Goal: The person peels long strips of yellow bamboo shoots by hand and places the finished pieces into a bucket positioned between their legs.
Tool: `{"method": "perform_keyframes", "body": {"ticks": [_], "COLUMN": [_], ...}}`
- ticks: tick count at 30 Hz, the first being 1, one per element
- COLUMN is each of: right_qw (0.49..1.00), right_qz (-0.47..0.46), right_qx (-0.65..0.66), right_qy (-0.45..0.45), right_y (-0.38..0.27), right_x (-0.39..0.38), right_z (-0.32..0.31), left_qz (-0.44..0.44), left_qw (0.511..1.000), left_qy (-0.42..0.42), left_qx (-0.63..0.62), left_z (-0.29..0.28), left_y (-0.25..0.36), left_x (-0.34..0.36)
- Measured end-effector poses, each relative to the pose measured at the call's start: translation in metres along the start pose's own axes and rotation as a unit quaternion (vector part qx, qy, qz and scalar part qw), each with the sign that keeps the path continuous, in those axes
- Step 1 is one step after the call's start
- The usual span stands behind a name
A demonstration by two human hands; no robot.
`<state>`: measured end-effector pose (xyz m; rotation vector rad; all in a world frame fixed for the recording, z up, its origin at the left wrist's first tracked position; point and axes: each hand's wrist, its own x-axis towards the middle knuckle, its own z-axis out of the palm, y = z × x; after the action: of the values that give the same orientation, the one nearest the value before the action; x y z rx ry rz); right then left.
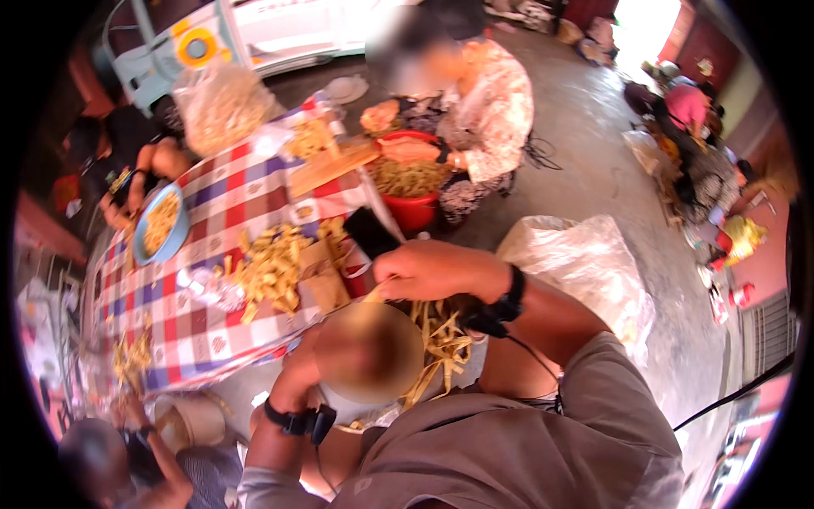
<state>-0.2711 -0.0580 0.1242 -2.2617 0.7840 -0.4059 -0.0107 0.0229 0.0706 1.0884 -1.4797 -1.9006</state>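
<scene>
Right, the surface [212,204] under its red, white and blue checked cloth is spread before you to the left. On the floor, off its right edge, lies a crumpled white plastic sack [585,271]. A bulging translucent bag [225,110] sits by the far edge. Beside the right edge stands a red bucket [413,212] of yellowish strips, with a person in a pale patterned top over it. Off the near left corner is a whitish bucket [197,418]; a light-blue bowl [175,235] of strips sits at the left edge, where another person works.

Your right hand [432,270] is just off the near right corner, its fingers pressed together and pinching a pale yellow strip [374,293], which hangs beside a blurred patch. Your left hand [298,371] reaches into that patch, so you cannot tell what its fingers do. A tangle of long strips [443,343] lies just right of the blur.

Toward the near right corner is a heap of yellow pieces [273,270]. A wooden board [326,173] crosses the right edge; smaller are a brown cardboard box [323,278] beside the heap and a black phone [370,233] near your right hand.
</scene>
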Motion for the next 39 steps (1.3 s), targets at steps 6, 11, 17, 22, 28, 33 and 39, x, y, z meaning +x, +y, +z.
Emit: {"method": "perform_keyframes", "body": {"ticks": [6,11,17,22,28,33,39], "right_qw": [0.995,0.987,0.926,0.817,0.946,0.971,0.957], "right_qz": [0.011,0.063,0.088,0.107,-0.097,-0.087,-0.057], "right_qx": [0.049,0.12,0.366,0.565,0.179,0.071,0.175], "right_qy": [0.091,0.081,0.023,0.046,0.254,0.21,0.225], "right_y": [0.026,0.06,0.08,0.049,0.031,0.029,0.027], "right_x": [0.034,0.044,0.056,0.053,0.048,0.044,0.036], "right_z": [0.022,0.054,0.071,0.072,0.103,0.113,0.106], "left_qz": [0.078,0.105,0.162,0.174,0.136,0.12,0.121], "left_qw": [0.979,0.965,0.977,0.949,0.971,0.944,0.92], "left_qy": [0.071,0.093,0.134,0.228,0.175,0.119,0.145], "left_qx": [-0.176,-0.223,-0.027,0.13,-0.092,-0.282,-0.343], "left_z": [-0.001,-0.014,-0.035,-0.034,-0.043,-0.036,-0.038], "left_y": [-0.003,-0.027,-0.047,-0.051,-0.069,-0.069,-0.064], "left_x": [0.028,0.045,0.038,0.047,0.041,0.046,0.042]}}
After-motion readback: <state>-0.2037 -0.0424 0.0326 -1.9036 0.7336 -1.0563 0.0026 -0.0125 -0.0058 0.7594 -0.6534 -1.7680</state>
